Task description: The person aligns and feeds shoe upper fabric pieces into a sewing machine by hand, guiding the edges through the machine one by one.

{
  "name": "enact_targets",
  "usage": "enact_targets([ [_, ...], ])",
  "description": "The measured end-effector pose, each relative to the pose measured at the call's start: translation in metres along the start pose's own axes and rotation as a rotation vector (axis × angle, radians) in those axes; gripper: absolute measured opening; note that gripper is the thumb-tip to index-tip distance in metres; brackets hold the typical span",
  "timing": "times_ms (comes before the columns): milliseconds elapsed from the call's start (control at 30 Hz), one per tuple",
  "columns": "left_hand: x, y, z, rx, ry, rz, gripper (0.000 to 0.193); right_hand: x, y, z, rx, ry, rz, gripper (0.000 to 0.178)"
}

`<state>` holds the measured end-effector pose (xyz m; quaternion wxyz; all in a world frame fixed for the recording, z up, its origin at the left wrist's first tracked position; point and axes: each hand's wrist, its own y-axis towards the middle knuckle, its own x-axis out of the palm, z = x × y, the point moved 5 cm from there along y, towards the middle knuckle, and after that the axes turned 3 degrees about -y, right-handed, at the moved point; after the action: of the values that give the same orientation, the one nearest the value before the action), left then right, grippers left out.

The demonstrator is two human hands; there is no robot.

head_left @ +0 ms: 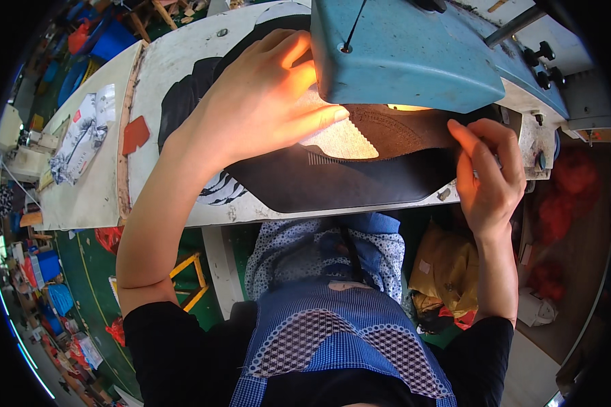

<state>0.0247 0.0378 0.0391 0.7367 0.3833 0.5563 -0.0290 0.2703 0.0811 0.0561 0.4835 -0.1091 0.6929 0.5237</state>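
Observation:
Under the blue sewing machine head (407, 54) lies a brown leather-like piece (387, 132) with a stitched curve. A pale piece with a zigzag edge (349, 139) sits over its left part, lit by the lamp. My left hand (275, 95) is laid over the pale piece, thumb stretched along it and fingers apart, some fingertips hidden behind the machine head. At the brown piece's right end, my right hand (489, 163) pinches its edge between thumb and forefinger. A smooth dark panel (360, 183) extends below both pieces. The needle area is hidden.
Black material (183, 95) is bunched on the white worktable (163, 51) to the left. Beyond it are a small red-brown scrap (136, 134) and a white printed packet (85, 139). A yellow-brown bag (445, 264) stands under the table at right.

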Motion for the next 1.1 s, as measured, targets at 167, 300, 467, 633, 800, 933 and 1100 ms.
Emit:
enact_targets([
  [167,0.001,-0.005,-0.003,0.012,0.067,-0.062,0.021,0.001,-0.002,0.016,0.177,0.149,-0.008,0.025],
  [300,0.003,-0.007,-0.017,-0.182,-0.062,-0.064,0.031,0.002,-0.007,0.024,0.134,0.22,0.005,0.03],
  [467,0.003,-0.008,-0.014,-0.054,-0.012,0.013,0.034,-0.001,-0.006,0.024,0.092,0.21,0.045,0.033],
  [633,0.004,-0.011,-0.011,-0.178,0.084,-0.064,0.031,0.003,-0.007,0.029,0.113,0.369,0.032,0.035],
  [800,0.0,-0.008,0.004,-0.235,0.004,-0.001,0.024,-0.002,-0.004,0.024,0.01,0.274,0.07,0.046],
  [933,-0.003,-0.008,0.005,-0.254,-0.058,0.025,0.02,-0.004,-0.002,0.023,-0.025,0.262,0.053,0.051],
  [1100,-0.001,-0.011,-0.004,-0.205,0.012,-0.027,0.021,-0.008,0.001,0.015,-0.083,0.227,0.029,0.049],
])
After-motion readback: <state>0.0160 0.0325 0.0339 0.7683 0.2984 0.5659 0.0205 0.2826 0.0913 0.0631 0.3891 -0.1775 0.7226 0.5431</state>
